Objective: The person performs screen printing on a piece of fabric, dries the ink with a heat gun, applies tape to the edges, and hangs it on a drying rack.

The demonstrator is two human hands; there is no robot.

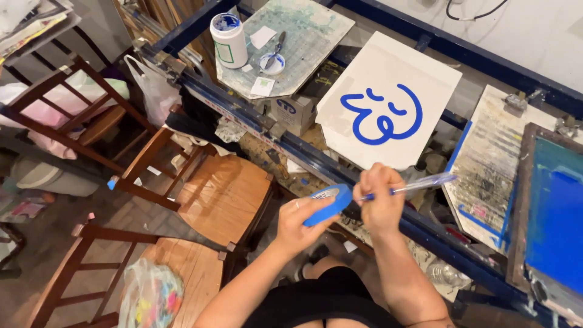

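Observation:
My left hand (299,220) grips a roll of blue tape (328,204), held edge-up in front of me. My right hand (378,200) holds a clear pen (419,184) with blue ink, its tip against the roll's upper face. Both hands hover over the dark blue metal rail (255,115) of a print bench. Beyond them lies a white cloth bag (388,100) printed with a blue looping line drawing.
A screen frame with blue ink (555,212) stands at the right beside a paint-stained board (486,164). A white jar (229,40) and a small lid with a tool rest on a stained board behind. Wooden chairs (218,194) stand at the left; a plastic bag lies on one.

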